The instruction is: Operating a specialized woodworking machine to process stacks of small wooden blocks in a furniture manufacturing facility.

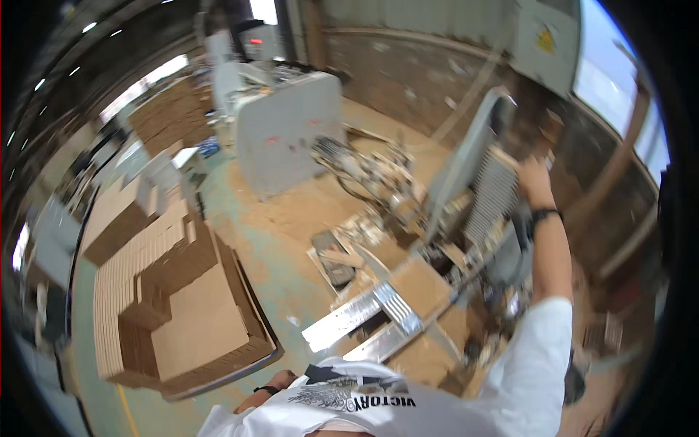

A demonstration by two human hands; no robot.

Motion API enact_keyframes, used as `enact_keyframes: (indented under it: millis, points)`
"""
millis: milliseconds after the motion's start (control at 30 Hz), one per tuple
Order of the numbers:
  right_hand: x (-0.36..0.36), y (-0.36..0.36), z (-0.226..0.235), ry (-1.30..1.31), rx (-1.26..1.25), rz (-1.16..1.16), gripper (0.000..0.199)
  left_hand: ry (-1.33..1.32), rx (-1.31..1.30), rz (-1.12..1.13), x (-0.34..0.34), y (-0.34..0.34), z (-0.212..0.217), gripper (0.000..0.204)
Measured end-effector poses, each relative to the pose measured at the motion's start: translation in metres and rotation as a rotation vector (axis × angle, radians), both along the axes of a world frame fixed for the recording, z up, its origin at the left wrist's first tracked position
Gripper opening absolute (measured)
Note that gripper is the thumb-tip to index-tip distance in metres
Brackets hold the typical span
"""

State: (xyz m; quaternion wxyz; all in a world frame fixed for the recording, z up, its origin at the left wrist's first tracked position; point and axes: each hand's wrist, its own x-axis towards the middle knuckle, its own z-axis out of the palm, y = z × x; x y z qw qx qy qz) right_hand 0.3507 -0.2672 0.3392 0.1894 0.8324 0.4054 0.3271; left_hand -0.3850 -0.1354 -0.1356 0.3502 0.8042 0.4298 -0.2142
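My right arm stretches out to the right, and my right hand is closed at the upper end of a ribbed grey panel on a machine. Blur hides what its fingers grip, if anything. A light brown strip runs along the panel's upper edge up to the hand. Beside the panel stands a tilted grey guard plate. Low in the picture, my left hand stays close to my body, partly covered by my shirt, so its fingers do not show clearly. In front of me are a metal frame with shiny rails and a brown board.
Stacked brown boards stand on a low pallet at the left. A large grey machine panel rises ahead, with a motor beside it. Sawdust covers much of the floor. A grey electrical cabinet hangs on the far-right wall.
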Motion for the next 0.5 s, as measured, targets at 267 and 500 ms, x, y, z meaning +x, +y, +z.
enact_keyframes:
  millis: [267,500]
  points:
    - [-0.014,0.005,0.013,0.235,-0.020,-0.193,0.030,-0.064,-0.067,0.049,-0.027,0.009,-0.056,0.033]
    - [-0.018,0.006,0.016,0.259,-0.009,-0.230,0.027,0.020,-0.094,0.055,-0.018,0.015,-0.055,0.038]
